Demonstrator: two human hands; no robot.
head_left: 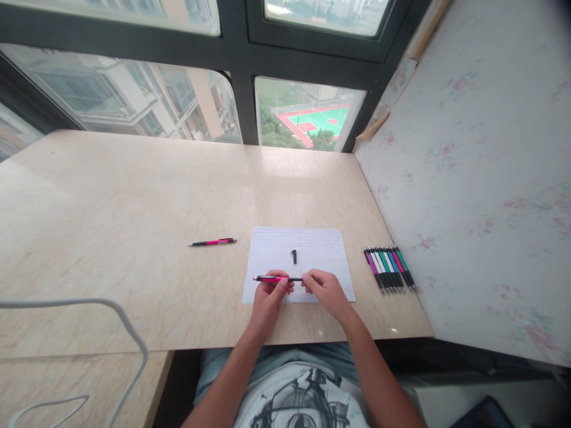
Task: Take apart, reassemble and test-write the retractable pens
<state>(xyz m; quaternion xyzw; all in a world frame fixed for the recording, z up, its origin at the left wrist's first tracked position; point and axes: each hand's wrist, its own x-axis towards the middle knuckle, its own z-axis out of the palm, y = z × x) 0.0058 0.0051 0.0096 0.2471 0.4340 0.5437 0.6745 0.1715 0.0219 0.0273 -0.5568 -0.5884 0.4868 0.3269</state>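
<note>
A pink and black pen (269,278) lies level across my hands, above a sheet of lined paper (263,244) with writing along its top. My left hand (269,294) is closed round the pink barrel. At the black end of the pen, my right hand (325,288) pinches with thumb and finger. The fingertips cover that end, so its tip is hidden. Just beyond the pen, a small black pen cap (294,257) rests on the paper.
Another pink and black pen (212,242) lies left of the paper. A row of several coloured pens (387,268) sits at the right, near the flowered wall (468,196). A grey cable (127,324) loops over the left front of the stone-patterned tabletop (134,214). Windows stand behind.
</note>
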